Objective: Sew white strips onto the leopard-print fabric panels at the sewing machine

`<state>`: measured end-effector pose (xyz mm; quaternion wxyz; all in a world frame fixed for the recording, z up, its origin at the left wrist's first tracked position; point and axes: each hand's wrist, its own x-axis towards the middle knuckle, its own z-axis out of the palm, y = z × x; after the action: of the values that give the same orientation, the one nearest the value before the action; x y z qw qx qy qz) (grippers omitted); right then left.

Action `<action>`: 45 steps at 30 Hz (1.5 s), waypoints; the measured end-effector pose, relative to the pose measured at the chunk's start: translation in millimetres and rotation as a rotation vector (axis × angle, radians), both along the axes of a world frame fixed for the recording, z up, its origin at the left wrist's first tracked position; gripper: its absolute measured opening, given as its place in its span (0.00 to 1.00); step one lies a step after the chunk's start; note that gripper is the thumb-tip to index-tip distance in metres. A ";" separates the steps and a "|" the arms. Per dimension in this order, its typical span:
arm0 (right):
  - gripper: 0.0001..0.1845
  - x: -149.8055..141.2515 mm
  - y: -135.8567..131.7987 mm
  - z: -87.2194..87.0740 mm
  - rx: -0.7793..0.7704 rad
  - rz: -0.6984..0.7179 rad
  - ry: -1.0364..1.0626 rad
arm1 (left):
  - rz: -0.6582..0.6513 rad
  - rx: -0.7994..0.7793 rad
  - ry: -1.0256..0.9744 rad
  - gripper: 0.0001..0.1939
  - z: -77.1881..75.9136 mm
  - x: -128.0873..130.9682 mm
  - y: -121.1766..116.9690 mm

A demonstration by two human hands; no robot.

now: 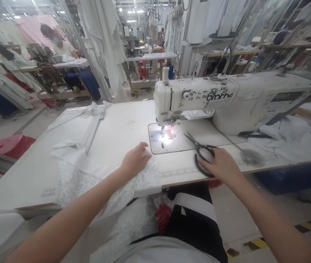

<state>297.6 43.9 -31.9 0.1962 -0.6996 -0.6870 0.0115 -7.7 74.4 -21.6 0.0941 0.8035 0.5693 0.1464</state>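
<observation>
My left hand (135, 159) is closed on the upper edge of a white patterned fabric piece (122, 186), just left of the sewing machine's needle plate (157, 144). The cloth spreads over the table's front edge and down toward my lap. Black-handled scissors (199, 146) lie right of the plate, blades angled toward the needle. Around their handles curl the fingers of my right hand (222, 166). A white sewing machine (194, 96) stands behind both hands, its lamp lighting the presser foot (163, 131); no cloth shows under it.
White fabric scraps (287, 137) are heaped at the right, near a round grey object (252, 157) on the table. More white cloth (93, 109) lies at the table's far left. A red bag (11, 146) sits on the floor side. Another person (62, 47) works at a machine behind.
</observation>
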 end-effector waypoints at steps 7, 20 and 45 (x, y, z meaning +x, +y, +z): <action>0.24 -82.0 -33.4 -7.4 0.173 0.842 0.120 | -0.197 0.047 0.129 0.08 19.2 2.5 -4.1; 0.26 -101.0 -74.6 4.5 -0.076 0.790 0.663 | 0.033 -0.087 -0.404 0.12 12.6 27.2 -38.0; 0.03 -95.8 -106.5 45.3 -0.387 0.827 1.169 | -0.286 -0.449 -0.933 0.09 44.9 19.8 -146.5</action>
<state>201.8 -62.5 13.3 0.3829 -0.2856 -0.6635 0.5758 12.1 -72.1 23.3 0.5256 0.6828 0.3692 0.3482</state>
